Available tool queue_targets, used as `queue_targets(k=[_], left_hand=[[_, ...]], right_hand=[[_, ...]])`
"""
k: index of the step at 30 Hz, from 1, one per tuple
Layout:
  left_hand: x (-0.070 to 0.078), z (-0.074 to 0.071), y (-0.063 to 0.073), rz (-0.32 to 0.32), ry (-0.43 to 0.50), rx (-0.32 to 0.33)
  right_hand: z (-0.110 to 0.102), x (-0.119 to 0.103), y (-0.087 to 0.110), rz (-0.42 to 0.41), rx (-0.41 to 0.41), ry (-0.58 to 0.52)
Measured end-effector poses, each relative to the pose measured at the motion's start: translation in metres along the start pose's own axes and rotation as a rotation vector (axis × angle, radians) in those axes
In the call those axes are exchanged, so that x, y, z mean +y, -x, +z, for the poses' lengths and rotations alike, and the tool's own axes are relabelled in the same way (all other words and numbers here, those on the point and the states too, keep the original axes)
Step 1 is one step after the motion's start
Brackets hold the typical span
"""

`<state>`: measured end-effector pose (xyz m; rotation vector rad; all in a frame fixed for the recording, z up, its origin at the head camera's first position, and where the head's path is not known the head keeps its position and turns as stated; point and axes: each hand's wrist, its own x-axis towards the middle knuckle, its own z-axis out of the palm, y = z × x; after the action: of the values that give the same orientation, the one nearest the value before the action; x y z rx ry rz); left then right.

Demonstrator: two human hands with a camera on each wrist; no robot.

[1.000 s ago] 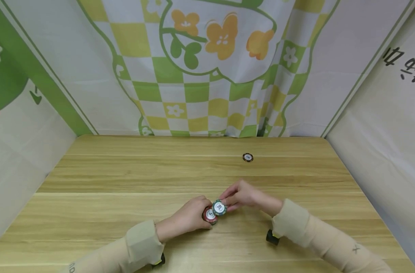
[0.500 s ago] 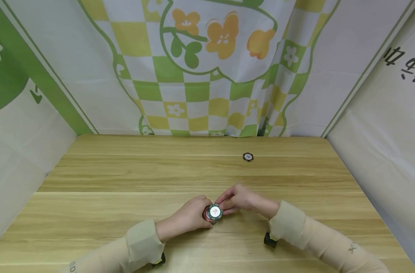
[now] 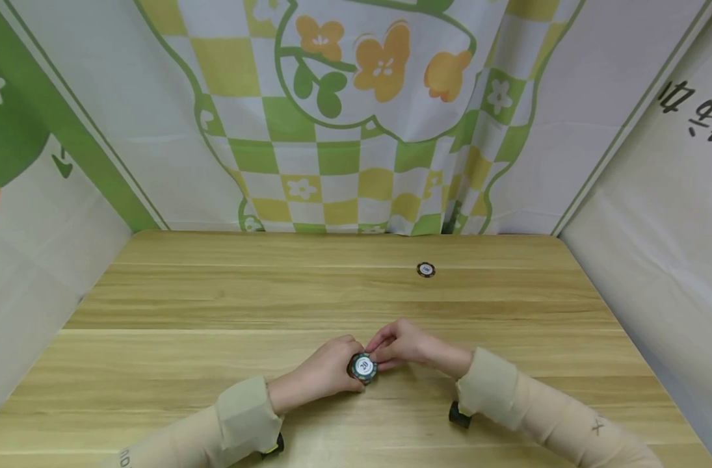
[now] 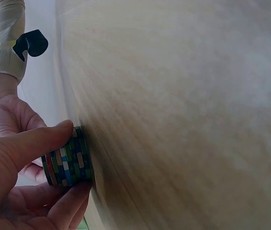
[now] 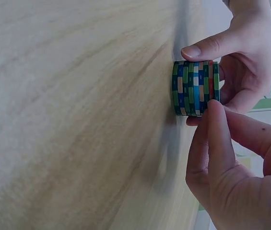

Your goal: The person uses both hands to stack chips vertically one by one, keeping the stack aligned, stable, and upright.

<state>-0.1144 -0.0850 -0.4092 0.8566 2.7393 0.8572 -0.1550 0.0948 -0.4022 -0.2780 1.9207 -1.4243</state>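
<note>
A stack of poker chips, with green, blue and red edges, stands on the wooden table. My left hand grips the stack from the left, thumb on one side and fingers on the other. On top lies a green chip marked 20, nearly lined up with those below. My right hand pinches this top chip at its right edge. In the right wrist view a red chip shows just under it. The left wrist view shows the stack's side between my left thumb and fingers.
A dark chip with a white centre lies alone toward the back of the table. A checked, flowered curtain hangs behind the back edge, with pale fabric walls on both sides.
My right hand has moved left and slightly down, bringing the green 20 chip from overlapping the red 5 chip's right edge to covering it on the stack. The left hand has stayed in place.
</note>
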Motion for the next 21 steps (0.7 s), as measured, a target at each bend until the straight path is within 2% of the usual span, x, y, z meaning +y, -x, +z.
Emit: queue_targets(k=[9,13,16,21], left_hand=[[-0.001,0.0,-0.001,-0.01,0.012,-0.014],[-0.001,0.0,-0.001,-0.008,0.005,-0.009],[-0.001,0.0,-0.001,-0.011,0.002,-0.009],[0.0,0.0,-0.001,-0.022,0.004,-0.02]], right_hand=[[0.001,0.001,-0.001,0.002,-0.004,-0.004],[-0.003,-0.001,-0.001,-0.017,-0.008,0.046],[-0.01,-0.003,-0.003,-0.058,0.012,0.145],[-0.019,-0.005,-0.007,-0.176,0.091,0.421]])
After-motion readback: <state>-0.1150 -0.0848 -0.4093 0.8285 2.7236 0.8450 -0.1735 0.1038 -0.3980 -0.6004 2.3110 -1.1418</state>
